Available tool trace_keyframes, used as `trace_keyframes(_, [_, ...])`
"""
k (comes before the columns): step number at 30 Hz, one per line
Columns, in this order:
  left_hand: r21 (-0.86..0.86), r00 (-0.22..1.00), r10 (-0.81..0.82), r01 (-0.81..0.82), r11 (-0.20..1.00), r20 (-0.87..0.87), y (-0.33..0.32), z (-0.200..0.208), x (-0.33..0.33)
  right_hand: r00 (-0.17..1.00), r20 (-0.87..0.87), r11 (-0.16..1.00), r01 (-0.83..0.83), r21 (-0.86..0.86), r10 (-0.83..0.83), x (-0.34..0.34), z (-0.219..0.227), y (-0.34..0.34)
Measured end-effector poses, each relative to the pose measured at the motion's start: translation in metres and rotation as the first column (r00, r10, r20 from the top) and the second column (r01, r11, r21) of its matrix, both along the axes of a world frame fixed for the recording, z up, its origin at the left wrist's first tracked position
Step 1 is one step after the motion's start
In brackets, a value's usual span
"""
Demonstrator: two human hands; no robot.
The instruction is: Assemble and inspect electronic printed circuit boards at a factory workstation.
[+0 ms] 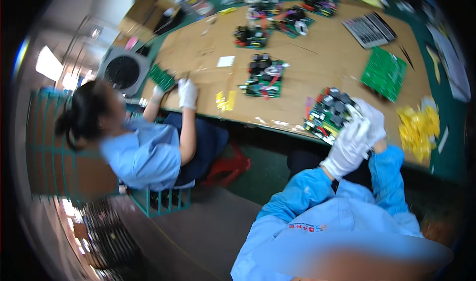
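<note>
Both my hands wear white gloves and meet at the right side of a circuit board [327,113] crowded with dark and coloured components, at the table's near edge. My left hand [347,149] crosses in front of my right, fingers drawn together; whatever they pinch is too small or blurred to name. Close behind it, my right hand [372,122] is curled beside the board, with its fingertips partly covered. To the right of the board lies a green circuit board [384,73], its flat green face up. A heap of yellow tape pieces [419,127] sits beside my right hand.
Brown cardboard [198,48] covers the green table. A populated board [265,76] lies mid-table, several more behind it. Tweezers [406,56] and a black-and-white printed sheet [369,29] are at far right. At left, a seated co-worker [144,152] holds a green board [161,76]; a red stool [228,164] stands between us.
</note>
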State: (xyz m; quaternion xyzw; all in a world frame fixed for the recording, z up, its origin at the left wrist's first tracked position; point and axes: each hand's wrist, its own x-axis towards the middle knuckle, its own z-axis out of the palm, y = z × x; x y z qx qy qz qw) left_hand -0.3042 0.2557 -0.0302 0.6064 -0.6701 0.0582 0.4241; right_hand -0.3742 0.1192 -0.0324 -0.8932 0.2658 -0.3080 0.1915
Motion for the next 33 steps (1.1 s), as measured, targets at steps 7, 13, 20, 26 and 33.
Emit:
trace_keyframes(7, [-0.211, 0.998, -0.010, 0.023, 0.977, 0.065, 0.007, -0.088, -0.024, 0.997, -0.072, 0.999, 0.003, 0.041, 0.000, 0.008, 0.003, 0.009])
trace_keyframes(13, [-0.154, 0.991, -0.099, 0.113, 0.982, 0.092, -0.001, -0.101, -0.024, 0.998, -0.050, 0.998, 0.032, 0.047, -0.030, 0.005, 0.010, 0.005])
trace_keyframes(20, [-0.119, 0.990, -0.096, 0.109, 0.987, 0.107, 0.000, -0.095, -0.022, 0.999, -0.039, 0.999, 0.034, 0.028, -0.033, 0.007, 0.005, 0.000])
trace_keyframes(26, [-0.112, 0.988, -0.130, 0.139, 0.984, 0.083, 0.002, -0.097, -0.022, 0.996, -0.080, 0.996, 0.043, 0.078, -0.037, 0.007, 0.010, 0.005])
trace_keyframes(33, [-0.131, 0.990, -0.112, 0.122, 0.984, 0.080, 0.002, -0.102, -0.025, 0.988, -0.147, 0.993, 0.058, 0.105, -0.042, 0.005, 0.012, 0.005])
